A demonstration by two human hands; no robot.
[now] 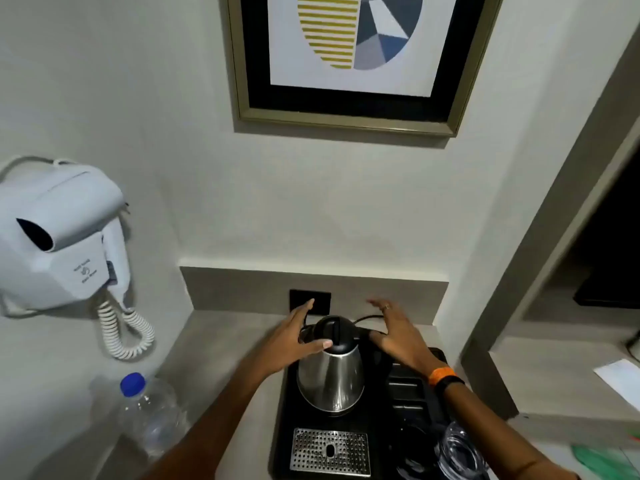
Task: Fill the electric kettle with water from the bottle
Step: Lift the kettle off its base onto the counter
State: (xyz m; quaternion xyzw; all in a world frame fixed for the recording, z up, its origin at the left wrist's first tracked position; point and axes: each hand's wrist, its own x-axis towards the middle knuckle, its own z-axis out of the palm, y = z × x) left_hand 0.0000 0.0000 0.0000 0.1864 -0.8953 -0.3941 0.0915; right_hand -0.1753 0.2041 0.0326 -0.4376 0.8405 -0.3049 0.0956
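Note:
A steel electric kettle [330, 379] with a black lid stands upright on a black tray [287, 427]; the lid looks closed. My left hand [294, 337] is spread open at the kettle's left, its thumb touching the lid's edge. My right hand [398, 332] is spread open at the kettle's right, over the black handle, thumb near it. A clear plastic water bottle [149, 414] with a blue cap stands upright on the counter, well left of the tray, capped.
A wall-mounted white hair dryer [62, 237] with a coiled cord hangs at left. A black wall socket [320, 303] sits behind the kettle. The tray holds a perforated metal drip grille [330, 450] and glassware [457, 452]. A framed picture hangs above.

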